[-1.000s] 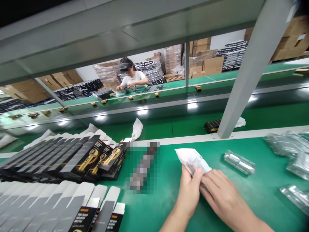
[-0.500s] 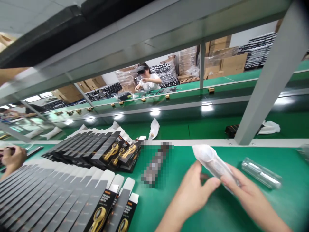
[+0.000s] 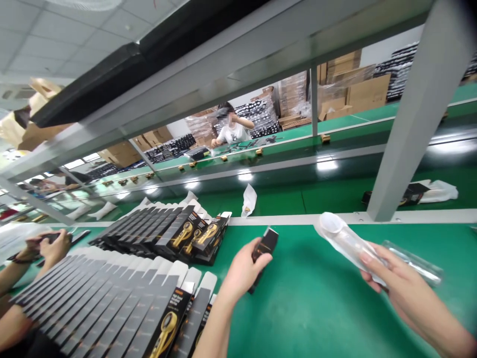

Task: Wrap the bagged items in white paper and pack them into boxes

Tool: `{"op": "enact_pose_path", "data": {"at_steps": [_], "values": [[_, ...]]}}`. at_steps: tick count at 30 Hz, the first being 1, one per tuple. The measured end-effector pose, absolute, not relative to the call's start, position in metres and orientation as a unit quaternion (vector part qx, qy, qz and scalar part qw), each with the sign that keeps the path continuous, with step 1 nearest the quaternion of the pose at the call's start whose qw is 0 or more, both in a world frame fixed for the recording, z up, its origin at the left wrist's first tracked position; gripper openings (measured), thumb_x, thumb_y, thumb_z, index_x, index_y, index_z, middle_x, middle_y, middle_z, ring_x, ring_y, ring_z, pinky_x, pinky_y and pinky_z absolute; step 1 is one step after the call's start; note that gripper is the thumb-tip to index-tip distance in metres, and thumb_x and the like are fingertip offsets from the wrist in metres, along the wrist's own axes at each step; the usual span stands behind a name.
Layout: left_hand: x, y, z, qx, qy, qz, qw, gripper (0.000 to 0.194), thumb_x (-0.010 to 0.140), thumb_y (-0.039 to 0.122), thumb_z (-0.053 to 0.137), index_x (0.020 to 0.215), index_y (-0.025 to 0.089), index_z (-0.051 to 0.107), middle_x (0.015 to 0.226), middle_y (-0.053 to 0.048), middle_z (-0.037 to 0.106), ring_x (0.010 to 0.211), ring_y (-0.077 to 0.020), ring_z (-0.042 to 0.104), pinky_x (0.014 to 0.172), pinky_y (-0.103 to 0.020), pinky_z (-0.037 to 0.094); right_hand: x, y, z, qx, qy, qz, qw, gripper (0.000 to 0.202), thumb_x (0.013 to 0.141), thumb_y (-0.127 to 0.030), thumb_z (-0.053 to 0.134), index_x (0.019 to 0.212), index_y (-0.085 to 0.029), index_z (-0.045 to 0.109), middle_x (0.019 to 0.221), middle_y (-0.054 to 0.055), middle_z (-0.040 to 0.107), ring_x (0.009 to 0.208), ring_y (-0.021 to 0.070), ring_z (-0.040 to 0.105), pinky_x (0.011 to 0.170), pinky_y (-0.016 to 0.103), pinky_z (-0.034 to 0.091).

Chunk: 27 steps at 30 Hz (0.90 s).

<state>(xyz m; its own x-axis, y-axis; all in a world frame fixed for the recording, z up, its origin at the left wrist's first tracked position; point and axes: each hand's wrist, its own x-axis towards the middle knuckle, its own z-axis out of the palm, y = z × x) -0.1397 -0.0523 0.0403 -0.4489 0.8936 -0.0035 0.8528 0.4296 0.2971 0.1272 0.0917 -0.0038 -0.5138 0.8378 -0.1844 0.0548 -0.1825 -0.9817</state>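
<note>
Starting nearest the camera, I note flat black-and-grey cartons (image 3: 112,303) fanned in an overlapping row across the lower left of the green worktop (image 3: 316,308). Just right of them, the left hand (image 3: 242,271) has its fingers closed around a small black box (image 3: 264,248), held tilted just above the worktop, its upper end sticking out past the fingertips. Well apart on the right, the right hand (image 3: 391,281) grips a white-wrapped item (image 3: 343,238) near its lower end; the rounded head of the item points up and to the left, clear of the surface. A clear plastic tray (image 3: 417,261) lies just behind that hand; I cannot tell whether the two touch.

At the left edge, a co-worker's hands (image 3: 48,246) hold a dark object that I cannot identify. A second fan of black cartons (image 3: 167,231) with gold print lies beyond the first. A white strip runs along the worktop's far edge, with a grey upright post (image 3: 406,134) rising from it on the right. A white wrapper (image 3: 249,199) lies on the green belt behind. Farthest off, a seated person (image 3: 233,130) works before stacked cardboard boxes (image 3: 335,84).
</note>
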Motion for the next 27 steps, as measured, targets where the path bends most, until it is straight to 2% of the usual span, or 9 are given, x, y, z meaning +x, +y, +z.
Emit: {"op": "enact_pose_path", "data": {"at_steps": [3,6,12,14,15,18,21,24,27], "values": [[-0.133,-0.048,0.048,0.624,0.751,0.127,0.175,0.027,0.083,0.040,0.056,0.107,0.027,0.063,0.093,0.007,0.069,0.079,-0.0134,0.063,0.066,-0.018,0.044,0.138,0.097,0.004,-0.394,-0.564,0.678,0.259,0.057,0.079,-0.059,0.057,0.118,-0.019,0.048,0.064,-0.002,0.044,0.060,0.0143,0.039,0.047,0.024,0.031],[-0.133,-0.038,0.047,0.630,0.757,0.109,0.136,0.027,0.083,0.045,0.055,0.088,0.021,0.068,0.087,-0.001,0.068,0.081,-0.0198,0.061,0.069,-0.026,0.043,0.153,0.101,0.003,-0.422,-0.565,0.674,0.221,0.062,0.076,-0.061,0.059,0.119,-0.018,0.047,0.064,-0.002,0.044,0.059,0.0136,0.038,0.047,0.024,0.027],[-0.102,-0.031,0.033,0.594,0.801,0.065,0.034,0.036,0.091,0.021,0.036,0.122,0.022,0.054,0.101,-0.010,0.064,0.088,-0.0272,0.058,0.076,-0.040,0.045,0.168,0.095,-0.022,-0.435,-0.558,0.682,0.188,0.061,0.081,-0.061,0.054,0.121,-0.017,0.043,0.060,-0.004,0.043,0.057,0.0124,0.032,0.049,0.025,0.022],[-0.084,-0.034,0.024,0.573,0.818,0.045,0.004,0.042,0.090,0.029,0.043,0.129,0.014,0.047,0.118,-0.015,0.059,0.093,-0.0305,0.058,0.077,-0.044,0.048,0.167,0.091,-0.027,-0.429,-0.550,0.694,0.179,0.059,0.082,-0.060,0.053,0.121,-0.017,0.043,0.061,-0.003,0.043,0.057,0.0126,0.033,0.049,0.025,0.022],[-0.076,-0.035,0.020,0.564,0.825,0.034,-0.015,0.053,0.087,0.037,0.051,0.133,0.011,0.043,0.125,-0.018,0.054,0.096,-0.0328,0.057,0.077,-0.047,0.049,0.165,0.089,-0.027,-0.426,-0.548,0.699,0.174,0.058,0.082,-0.060,0.053,0.121,-0.017,0.043,0.061,-0.003,0.043,0.057,0.0126,0.033,0.049,0.025,0.021],[-0.065,-0.038,0.014,0.557,0.829,-0.003,-0.046,0.083,0.070,0.044,0.071,0.136,0.008,0.036,0.116,-0.017,0.058,0.092,-0.0334,0.059,0.074,-0.048,0.053,0.157,0.087,-0.020,-0.419,-0.536,0.715,0.162,0.058,0.081,-0.058,0.055,0.120,-0.017,0.045,0.060,-0.004,0.041,0.056,0.0118,0.031,0.048,0.024,0.019],[-0.072,-0.039,0.017,0.576,0.817,-0.006,-0.034,0.072,0.073,0.037,0.071,0.133,0.010,0.042,0.095,-0.010,0.063,0.081,-0.0278,0.062,0.070,-0.042,0.054,0.147,0.088,-0.009,-0.388,-0.514,0.747,0.167,0.051,0.082,-0.055,0.057,0.115,-0.017,0.049,0.059,-0.005,0.039,0.053,0.0101,0.028,0.047,0.023,0.016],[-0.085,-0.046,0.019,0.611,0.789,0.057,-0.033,0.064,0.077,0.041,0.065,0.130,0.013,0.043,0.101,-0.010,0.063,0.088,-0.0251,0.062,0.076,-0.038,0.054,0.138,0.091,-0.004,-0.330,-0.498,0.785,0.163,0.042,0.083,-0.050,0.057,0.107,-0.015,0.054,0.059,-0.005,0.039,0.052,0.0080,0.026,0.046,0.022,0.013],[-0.095,-0.057,0.016,0.660,0.739,0.130,-0.033,0.065,0.078,0.050,0.060,0.130,0.015,0.041,0.107,-0.010,0.063,0.093,-0.0227,0.062,0.078,-0.034,0.054,0.135,0.093,-0.003,-0.291,-0.516,0.799,0.104,0.039,0.082,-0.048,0.059,0.101,-0.013,0.057,0.063,-0.004,0.040,0.051,0.0059,0.027,0.044,0.021,0.011]]}}
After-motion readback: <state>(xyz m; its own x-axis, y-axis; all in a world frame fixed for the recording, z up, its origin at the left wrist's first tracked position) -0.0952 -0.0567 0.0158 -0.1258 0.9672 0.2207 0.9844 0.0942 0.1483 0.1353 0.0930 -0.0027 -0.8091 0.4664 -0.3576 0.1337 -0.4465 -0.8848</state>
